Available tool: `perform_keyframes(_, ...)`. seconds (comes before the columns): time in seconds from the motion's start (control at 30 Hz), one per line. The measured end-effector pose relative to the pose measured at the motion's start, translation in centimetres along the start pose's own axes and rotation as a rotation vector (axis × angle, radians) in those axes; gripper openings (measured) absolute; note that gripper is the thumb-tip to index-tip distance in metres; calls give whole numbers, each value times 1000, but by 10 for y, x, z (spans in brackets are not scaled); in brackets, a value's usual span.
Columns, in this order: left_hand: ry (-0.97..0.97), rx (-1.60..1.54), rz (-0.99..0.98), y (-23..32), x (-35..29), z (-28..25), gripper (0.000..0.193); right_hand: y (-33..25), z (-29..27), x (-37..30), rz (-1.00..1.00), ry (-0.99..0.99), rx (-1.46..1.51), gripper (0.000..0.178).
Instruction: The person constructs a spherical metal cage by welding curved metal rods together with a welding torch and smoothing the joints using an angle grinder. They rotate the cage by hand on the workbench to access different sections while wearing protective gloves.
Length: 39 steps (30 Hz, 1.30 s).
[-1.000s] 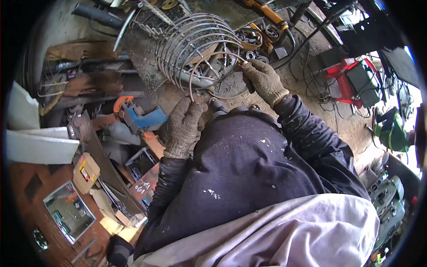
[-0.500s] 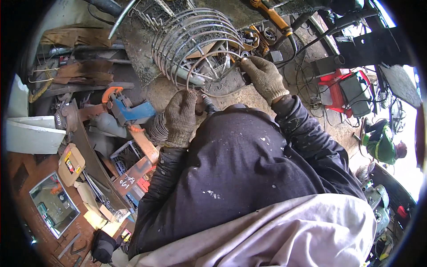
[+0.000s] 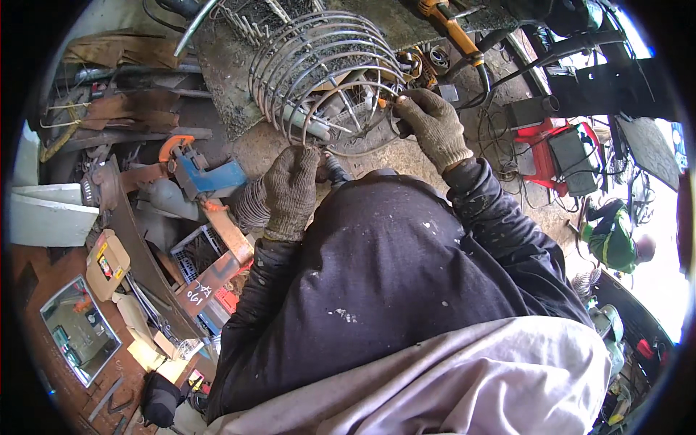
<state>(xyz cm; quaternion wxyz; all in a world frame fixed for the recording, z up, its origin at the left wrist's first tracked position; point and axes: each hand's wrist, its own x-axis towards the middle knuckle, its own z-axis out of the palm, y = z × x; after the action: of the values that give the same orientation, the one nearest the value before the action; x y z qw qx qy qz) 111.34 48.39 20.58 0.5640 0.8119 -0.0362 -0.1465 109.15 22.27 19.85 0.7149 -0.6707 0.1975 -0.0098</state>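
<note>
Both my hands wear dirty knitted work gloves and grip a thin round metal ring (image 3: 313, 110) in front of my body. My left hand (image 3: 290, 190) is closed on its near left side. On the right, my right hand (image 3: 433, 129) pinches the ring near its far right side. Just beyond the ring is a cage of several parallel bent metal hoops (image 3: 272, 80) joined by crossing rods, lying on a worktop. The far arc of the ring overlaps the near end of this cage from my viewpoint; whether they touch I cannot tell.
An orange power tool (image 3: 453, 32) lies at the far right of the worktop. A blue clamp-like tool (image 3: 210, 176) stands to the left. Cables run over the floor by a red stool (image 3: 533, 163) bearing a grey box. Another person (image 3: 616, 235) in green crouches far right.
My view has shifted slightly, so the surroundings sit a little differently. Both hands keep hold of the ring, with hardly any movement.
</note>
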Motion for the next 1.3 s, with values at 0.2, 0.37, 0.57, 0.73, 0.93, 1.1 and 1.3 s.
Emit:
perform_keyframes(0.2,0,87,31,-2,2,-3,30,-3,2,0,11,2,6,26)
perform_keyframes(0.37,-7,87,45,-5,3,-4,28,5,1,2,-2,8,-23,27)
perform_keyframes(0.57,-7,95,98,-10,7,-6,20,8,2,3,-11,34,-45,28)
perform_keyframes(0.73,-55,111,112,-10,5,-9,24,11,2,3,-14,54,-37,28)
perform_keyframes(0.93,-90,142,119,-1,5,-11,23,12,2,2,24,51,25,28)
perform_keyframes(1.1,-79,155,146,-8,3,-12,22,13,4,2,25,71,55,28)
perform_keyframes(1.3,-91,124,98,-1,3,-12,21,13,5,1,20,92,51,28)
